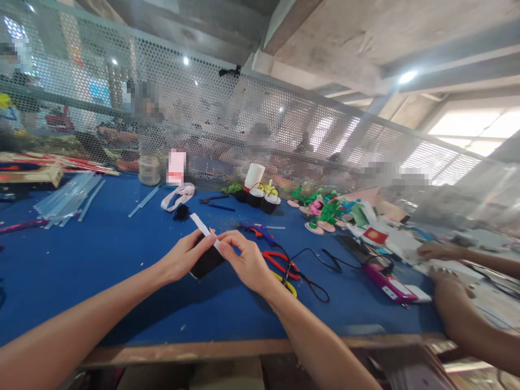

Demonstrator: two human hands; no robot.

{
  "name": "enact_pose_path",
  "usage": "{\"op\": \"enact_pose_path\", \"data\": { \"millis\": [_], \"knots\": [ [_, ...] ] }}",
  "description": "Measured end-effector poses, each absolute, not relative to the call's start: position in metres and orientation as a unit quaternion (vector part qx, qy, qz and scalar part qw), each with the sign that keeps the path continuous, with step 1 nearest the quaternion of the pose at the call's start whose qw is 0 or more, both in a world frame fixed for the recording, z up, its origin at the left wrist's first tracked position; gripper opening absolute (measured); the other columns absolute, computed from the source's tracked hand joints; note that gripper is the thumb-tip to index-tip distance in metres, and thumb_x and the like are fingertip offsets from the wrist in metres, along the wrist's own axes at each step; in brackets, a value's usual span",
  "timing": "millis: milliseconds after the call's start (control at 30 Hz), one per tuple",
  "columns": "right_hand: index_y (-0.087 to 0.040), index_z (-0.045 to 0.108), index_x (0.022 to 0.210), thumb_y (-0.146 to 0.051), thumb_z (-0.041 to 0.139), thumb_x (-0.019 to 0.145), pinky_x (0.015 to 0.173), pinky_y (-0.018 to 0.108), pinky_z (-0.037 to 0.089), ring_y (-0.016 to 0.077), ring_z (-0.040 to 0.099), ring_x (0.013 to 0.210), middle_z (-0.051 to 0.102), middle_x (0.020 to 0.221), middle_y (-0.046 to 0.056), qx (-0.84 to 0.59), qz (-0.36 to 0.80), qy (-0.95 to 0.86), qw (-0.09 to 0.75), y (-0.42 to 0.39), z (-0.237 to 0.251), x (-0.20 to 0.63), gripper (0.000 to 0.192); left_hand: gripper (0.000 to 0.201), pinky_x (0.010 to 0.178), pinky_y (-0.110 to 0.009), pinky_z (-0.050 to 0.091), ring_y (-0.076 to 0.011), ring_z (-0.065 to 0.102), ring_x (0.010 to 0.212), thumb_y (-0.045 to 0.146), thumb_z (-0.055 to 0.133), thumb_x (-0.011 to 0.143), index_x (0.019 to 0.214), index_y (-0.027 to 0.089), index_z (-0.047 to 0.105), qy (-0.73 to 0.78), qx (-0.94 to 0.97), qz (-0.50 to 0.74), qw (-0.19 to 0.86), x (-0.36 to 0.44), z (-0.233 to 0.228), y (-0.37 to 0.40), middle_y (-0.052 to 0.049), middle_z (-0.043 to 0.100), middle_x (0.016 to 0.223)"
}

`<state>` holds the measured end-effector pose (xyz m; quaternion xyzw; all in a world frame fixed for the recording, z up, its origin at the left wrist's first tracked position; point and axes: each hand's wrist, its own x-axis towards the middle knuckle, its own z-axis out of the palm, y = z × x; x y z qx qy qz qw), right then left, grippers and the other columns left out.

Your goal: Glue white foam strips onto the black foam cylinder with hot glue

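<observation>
Held above the blue table is a small black piece (207,262), with a white strip (200,223) lying along its upper edge. My left hand (187,257) is closed round the black piece from the left, its thumb pressing on the strip. From the right, my right hand (246,261) pinches the strip's lower end against the black piece. Fingers cover part of both, so the full shape of the black piece is hidden. Just beyond my right hand lies a blue glue gun (260,232). Red-handled scissors (280,264) rest beside my right wrist.
Pliers (217,205), small black-and-white buckets (270,203) and a ribbon roll (177,197) stand toward the mesh screen. Glue sticks (69,199) lie left. Green and pink figures (320,211) and a purple device (388,284) are right, near a co-worker's hands (450,281). A black cable crosses the table.
</observation>
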<state>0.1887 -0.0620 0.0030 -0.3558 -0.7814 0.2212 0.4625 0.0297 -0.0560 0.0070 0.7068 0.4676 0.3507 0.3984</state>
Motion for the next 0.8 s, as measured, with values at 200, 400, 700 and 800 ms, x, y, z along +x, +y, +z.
{"op": "enact_pose_path", "data": {
  "millis": [200, 400, 700, 800],
  "knots": [
    [-0.018, 0.055, 0.069, -0.026, 0.047, 0.081, 0.073, 0.028, 0.045, 0.0157, 0.058, 0.08, 0.062, 0.085, 0.008, -0.368, 0.207, -0.777, 0.466, -0.061, 0.001, 0.187, 0.017, 0.056, 0.094, -0.036, 0.036, -0.0256, 0.046, 0.112, 0.054, 0.034, 0.08, 0.117, 0.014, 0.046, 0.462, 0.724, 0.352, 0.373, 0.031, 0.004, -0.058, -0.008, 0.055, 0.119],
    [-0.018, 0.056, 0.071, -0.029, 0.042, 0.083, 0.073, 0.028, 0.045, 0.0159, 0.058, 0.08, 0.062, 0.084, 0.008, -0.378, 0.214, -0.777, 0.456, -0.059, 0.002, 0.191, 0.022, 0.065, 0.093, -0.039, 0.037, -0.0277, 0.048, 0.11, 0.047, 0.058, 0.067, 0.12, 0.014, 0.042, 0.437, 0.737, 0.347, 0.381, 0.031, -0.001, -0.057, -0.01, 0.058, 0.114],
    [-0.019, 0.057, 0.067, -0.032, 0.044, 0.082, 0.072, 0.029, 0.044, 0.0165, 0.057, 0.08, 0.062, 0.081, 0.007, -0.402, 0.194, -0.774, 0.448, -0.057, -0.002, 0.186, 0.024, 0.055, 0.085, -0.032, 0.042, -0.025, 0.054, 0.1, 0.042, 0.063, 0.064, 0.112, 0.017, 0.049, 0.418, 0.748, 0.364, 0.365, 0.034, -0.003, -0.059, -0.007, 0.06, 0.11],
    [-0.018, 0.06, 0.074, -0.042, 0.036, 0.085, 0.075, 0.03, 0.044, 0.0175, 0.058, 0.083, 0.063, 0.085, 0.008, -0.403, 0.228, -0.763, 0.451, -0.056, 0.0, 0.19, 0.036, 0.058, 0.086, -0.033, 0.04, -0.0258, 0.052, 0.102, 0.044, 0.063, 0.064, 0.112, 0.015, 0.049, 0.422, 0.73, 0.361, 0.398, 0.034, -0.001, -0.059, -0.009, 0.059, 0.111]
  ]
}}
